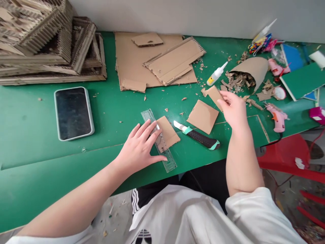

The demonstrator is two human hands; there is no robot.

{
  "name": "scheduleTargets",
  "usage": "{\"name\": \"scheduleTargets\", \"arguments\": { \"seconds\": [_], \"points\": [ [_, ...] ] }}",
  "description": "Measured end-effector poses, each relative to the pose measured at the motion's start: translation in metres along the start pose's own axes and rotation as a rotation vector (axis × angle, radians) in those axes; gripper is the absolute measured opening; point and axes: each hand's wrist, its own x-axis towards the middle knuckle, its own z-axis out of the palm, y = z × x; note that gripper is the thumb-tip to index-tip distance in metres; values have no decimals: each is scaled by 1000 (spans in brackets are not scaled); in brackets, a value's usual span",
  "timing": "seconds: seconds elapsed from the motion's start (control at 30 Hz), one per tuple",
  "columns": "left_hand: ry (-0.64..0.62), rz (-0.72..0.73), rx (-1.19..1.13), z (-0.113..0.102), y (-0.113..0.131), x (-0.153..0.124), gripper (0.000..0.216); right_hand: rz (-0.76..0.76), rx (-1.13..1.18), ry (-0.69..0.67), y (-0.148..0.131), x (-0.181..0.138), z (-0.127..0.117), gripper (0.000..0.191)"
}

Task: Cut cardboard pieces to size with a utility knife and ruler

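My left hand [142,142] lies flat with its fingers spread over a clear plastic ruler [169,163]. Beneath the ruler is a small cardboard piece [169,130], partly covered by it. Pinched in my right hand [235,110] is a narrow cardboard strip [213,96], lifted at an angle over the table. Between the hands rests a utility knife [201,137] with a black and teal handle, its blade out and pointing left. A square cardboard piece [203,116] lies just behind the knife.
Larger cardboard sheets [132,67] lie at the back, near a glue bottle [217,73]. A phone [74,113] and stacked corrugated frames [50,51] occupy the left. On the right are a cardboard tube [254,69] with scraps, a pink glue gun [278,118] and a red chair [286,156].
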Motion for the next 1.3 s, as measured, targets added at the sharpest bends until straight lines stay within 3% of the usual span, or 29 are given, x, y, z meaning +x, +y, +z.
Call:
{"name": "scheduleTargets", "arguments": {
  "seconds": [0.1, 0.27, 0.4, 0.5, 0.67, 0.97, 1.3],
  "points": [
    [-6, 0, 23, 1, 0, 0, 89, 8, -71, -3, 14, 6, 7, 32],
    [-15, -9, 22, 1, 0, 1, 84, -104, -142, 14, 13, 3, 18, 32],
    [-6, -11, 9, -2, 4, 1, 66, -160, -174, -39, 11, 1, 23, 33],
    [-17, 71, -10, -3, 9, 2, 55, -171, -180, -38, 12, 0, 25, 32],
    [-92, 169, -20, 2, 13, 3, 59, -170, -157, -26, 14, -3, 28, 33],
    [7, 108, 70, 4, 17, 8, 39, -146, -130, -22, 15, -5, 29, 36],
    [58, 87, 66, 13, 14, 15, 34, -159, -70, -64, 18, -3, 30, 34]
  ]
}}
